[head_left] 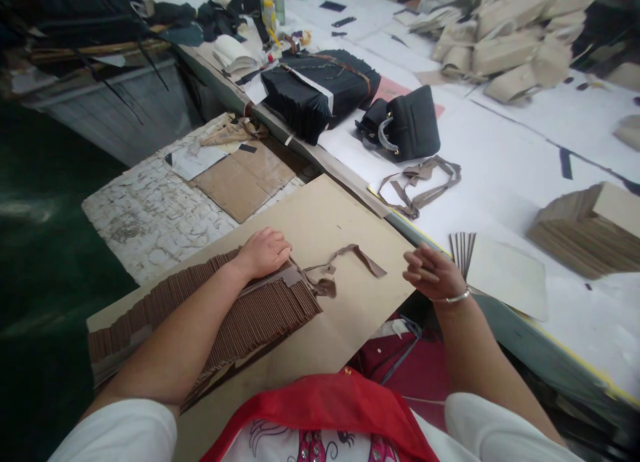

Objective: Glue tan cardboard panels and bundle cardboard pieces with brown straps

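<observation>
A long row of folded brown pieces (265, 319), packed on edge and bound by a brown strip, lies on a tan board (345, 215). My left hand (265, 252) is closed over the far end of this row, its fingertips out of sight. Off the row's end trails a loose brown fabric strip (367, 259). My right hand (433, 272) is raised by the table edge, fingers curled in; whatever they may hold cannot be made out. Just beyond it are several thin dark strips (463, 249) and a pale flat sheet (507, 275).
On the white table (500, 182) stand a black handbag (413, 125), a strapped black bundle (320, 85), a tangled brown strip (425, 182) and a stack of tan panels (590, 229). Beige bags (520, 42) are heaped behind. Left are a worn board (155, 209) and a grey bin (120, 109).
</observation>
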`<state>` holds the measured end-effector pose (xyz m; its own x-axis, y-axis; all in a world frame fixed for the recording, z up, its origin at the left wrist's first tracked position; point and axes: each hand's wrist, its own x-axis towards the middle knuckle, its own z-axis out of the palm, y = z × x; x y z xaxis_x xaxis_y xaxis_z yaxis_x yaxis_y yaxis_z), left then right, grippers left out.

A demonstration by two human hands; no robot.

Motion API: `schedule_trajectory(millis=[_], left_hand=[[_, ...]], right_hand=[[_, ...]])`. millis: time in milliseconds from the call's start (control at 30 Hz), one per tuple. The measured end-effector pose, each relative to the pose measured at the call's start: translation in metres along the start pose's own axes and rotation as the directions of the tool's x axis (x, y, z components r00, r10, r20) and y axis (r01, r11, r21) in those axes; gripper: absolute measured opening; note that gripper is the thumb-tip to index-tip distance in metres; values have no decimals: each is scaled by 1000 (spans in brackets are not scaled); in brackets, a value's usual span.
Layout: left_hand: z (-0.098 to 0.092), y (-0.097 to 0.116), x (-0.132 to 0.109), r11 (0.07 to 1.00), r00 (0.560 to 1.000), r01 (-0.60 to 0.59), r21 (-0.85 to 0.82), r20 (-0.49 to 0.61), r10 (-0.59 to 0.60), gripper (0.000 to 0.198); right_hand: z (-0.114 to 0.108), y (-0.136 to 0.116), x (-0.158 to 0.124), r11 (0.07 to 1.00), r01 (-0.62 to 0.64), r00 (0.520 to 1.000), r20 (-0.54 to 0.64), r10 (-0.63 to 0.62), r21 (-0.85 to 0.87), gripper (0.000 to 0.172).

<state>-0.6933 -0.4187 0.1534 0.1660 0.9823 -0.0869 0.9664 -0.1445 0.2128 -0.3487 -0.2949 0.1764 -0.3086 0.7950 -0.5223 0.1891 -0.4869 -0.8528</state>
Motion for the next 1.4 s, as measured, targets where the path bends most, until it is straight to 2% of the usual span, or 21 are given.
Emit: schedule_trajectory(millis=[67,133,200,267,333,400,467,567,633,733,833,900,967,1033,1100,1167,1233,1300,1333,1367,1400], left_hand=[[1,0,3,1000,1000,-7,-8,-1,7,35],[1,1,5,1000,1000,-12,-15,-10,12,35],[2,2,7,1000,1000,-14,-12,-22,14,36],[2,3,8,1000,1000,-19,-3,-24,19,36],[1,3,8,999,999,-32,1,-16,32,36],[1,3,7,999,999,-43,4,-18,43,35],[2,2,7,999,999,-47,9,-27,47,35],[2,1,7,998,998,-55,14,-29,55,36],[2,0,8,998,997,-68,14,-22,68,35],[1,-1,7,997,997,-69,18,-16,70,35],[2,-1,7,999,998,-54,1,-31,54,33],[4,-2,6,999,998,-38,-32,-57,36,31],[5,-2,6,998,997,-23,-56,-73,19,31],[6,-3,7,998,998,-17,-65,-67,13,32],[6,-3,7,997,998,-22,-72,-54,19,32],[4,-3,7,997,999,-27,-70,-47,24,34],[3,-3,8,998,999,-39,-51,-34,37,36],[2,-3,8,998,998,-50,-35,-24,50,38],[2,-3,8,998,998,-55,-36,-22,54,39],[2,-3,8,998,998,-55,-42,-26,54,39],[2,-3,8,997,998,-54,-51,-31,52,39]], right_hand=[[-17,17,-6,982,-123,992,-31,120,-145,39],[-2,37,-4,946,-186,979,33,202,-267,30],[41,54,6,935,-110,958,214,190,-338,25],[96,65,23,958,43,932,357,64,-285,23],[145,71,40,965,44,906,417,71,-259,19],[178,72,54,971,13,869,483,108,-241,9],[190,73,63,976,-19,834,535,134,-215,5],[187,69,71,982,-62,812,562,155,-181,4],[180,62,73,982,-18,818,562,124,-190,4],[172,48,69,956,193,781,625,-15,-219,12],[167,38,59,832,473,647,755,-106,-289,32],[166,34,54,691,631,602,785,-150,-352,28],[165,24,50,658,671,600,772,-210,-342,19],[160,5,43,793,570,617,750,-239,-216,11],[146,-23,29,930,362,625,755,-197,-57,6],[124,-47,3,988,153,564,822,-78,-11,8],[99,-48,-28,987,-21,396,905,152,-157,17],[73,-21,-55,925,-209,156,923,351,-317,23],[61,2,-64,877,-271,57,903,427,-397,25],[49,27,-69,846,-286,97,864,494,-451,24],[39,52,-69,824,-227,227,795,563,-519,21]])
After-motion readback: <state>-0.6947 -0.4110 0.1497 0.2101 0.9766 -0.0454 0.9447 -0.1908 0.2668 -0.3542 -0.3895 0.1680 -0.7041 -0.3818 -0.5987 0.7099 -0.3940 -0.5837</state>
